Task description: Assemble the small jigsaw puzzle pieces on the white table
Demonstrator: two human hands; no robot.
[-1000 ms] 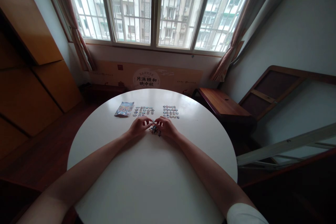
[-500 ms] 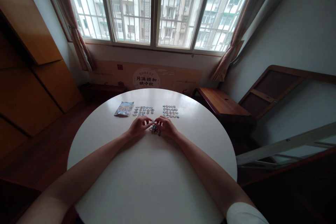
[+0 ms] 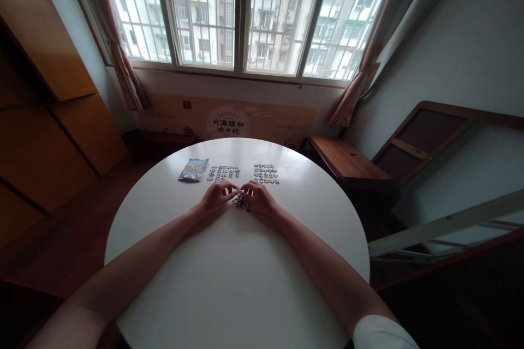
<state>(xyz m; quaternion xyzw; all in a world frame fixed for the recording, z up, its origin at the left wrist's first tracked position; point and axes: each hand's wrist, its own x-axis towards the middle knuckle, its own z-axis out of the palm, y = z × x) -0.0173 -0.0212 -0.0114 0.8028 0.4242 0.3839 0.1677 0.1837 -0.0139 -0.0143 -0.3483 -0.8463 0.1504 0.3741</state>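
From my end: round table (image 3: 229,283), smooth white top, slightly glossy, dull window glare at the far side. Small knobby jigsaw pieces in mixed colours: a loose, jumbled pile (image 3: 241,204) right in front of the person, plus two sets laid out in rough rows farther back, left set (image 3: 223,173) and right set (image 3: 266,173). Flat printed packet (image 3: 194,170), bluish, creased-looking, lies just left of the left set. Behind: a tan printed panel (image 3: 164,113) under the window and a brown wooden bench (image 3: 347,158) at right.

Versus the frame half a second back I get almost no change: hands, pile, sets and packet all in the same spots.

Both forearms reach in from the lower corners and converge at the pile. Left hand (image 3: 216,196) and right hand (image 3: 259,197) face each other, wrists low, fingers curled. On each, thumb and forefinger bend toward a near-closed pinch, tips meeting around a tiny piece (image 3: 239,190) above the pile's far edge. Too small for me to tell which hand actually grips it, or whether both do.
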